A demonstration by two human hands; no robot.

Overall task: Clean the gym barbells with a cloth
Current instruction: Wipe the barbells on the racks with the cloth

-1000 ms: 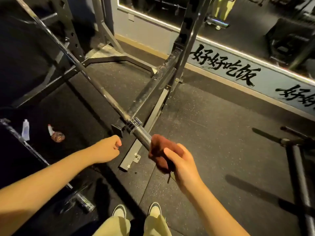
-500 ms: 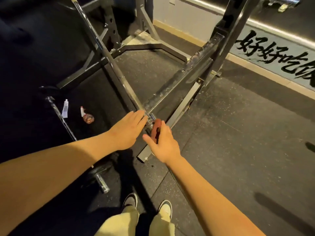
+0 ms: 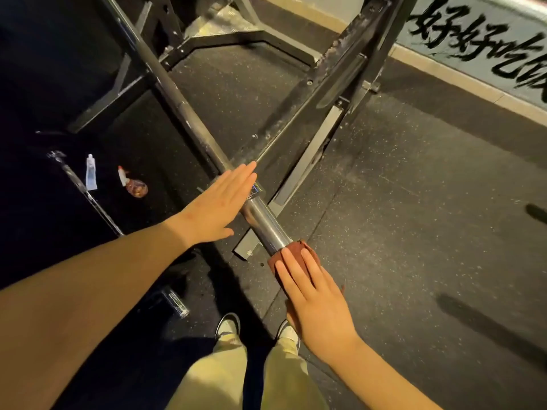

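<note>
A long steel barbell (image 3: 177,105) runs from the upper left down to the middle, resting across a rack arm. Its shiny sleeve (image 3: 265,223) points toward me. My left hand (image 3: 217,207) lies flat with straight fingers on the bar at the collar. A reddish-brown cloth (image 3: 299,251) is draped over the near end of the sleeve. My right hand (image 3: 316,300) presses on the cloth with its fingers stretched along the sleeve; the sleeve's tip is hidden under it.
The black squat rack (image 3: 319,93) crosses under the bar, its base frame on the speckled rubber floor. A small tube (image 3: 91,176) and a spray bottle (image 3: 133,184) lie on the floor at left beside a second bar (image 3: 85,196). My shoes (image 3: 228,324) show below.
My right hand has slid the cloth back from the collar to the sleeve's near end. My left hand stays flat on the bar at the collar. The view has tilted downward.
</note>
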